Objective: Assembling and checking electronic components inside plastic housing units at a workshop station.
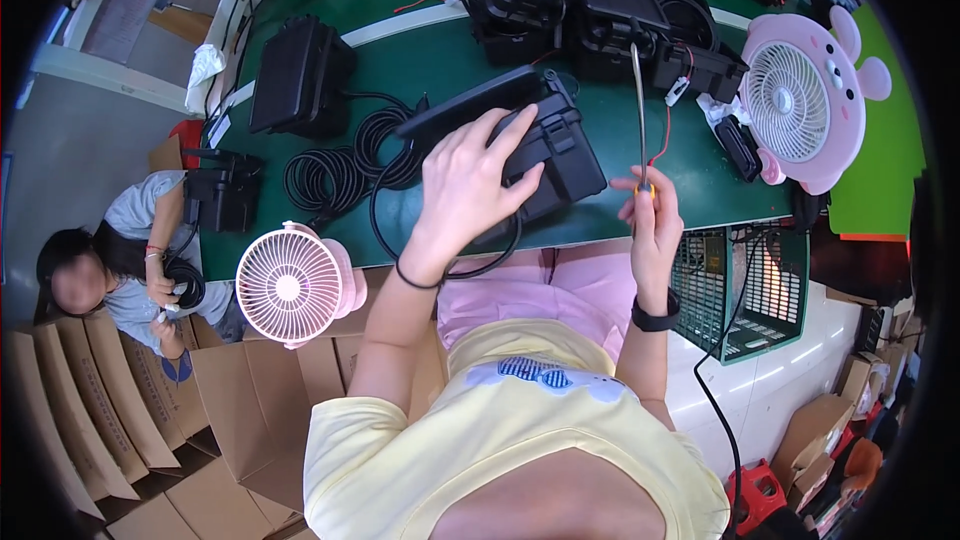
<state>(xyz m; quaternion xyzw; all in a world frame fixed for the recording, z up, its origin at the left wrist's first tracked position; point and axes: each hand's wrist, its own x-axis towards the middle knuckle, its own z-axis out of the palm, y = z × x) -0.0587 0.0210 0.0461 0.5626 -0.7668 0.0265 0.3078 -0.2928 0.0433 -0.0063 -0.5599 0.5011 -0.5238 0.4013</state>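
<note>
My left hand [470, 180] lies across a black plastic case [570, 155] near the table's front edge, fingers stretched and apart. Beside the case, partly behind that hand, is a tilted flat black panel [470, 105]; whether the two are joined I cannot tell. My right hand [652, 215] is closed around the handle of a screwdriver [641, 110], to the right of the case. Its long metal shaft points away from me, and its handle shows a bit of yellow. Coiled black cable [325, 180] lies left of the case.
More black cases [300, 80] stand on the green table [420, 50], several at the back. A pink bear-shaped fan [800, 100] stands right, a round pink fan [290, 285] front left. A green crate [745, 290] sits below. Another person [150, 250] handles cable at left, beside cardboard boxes [260, 400].
</note>
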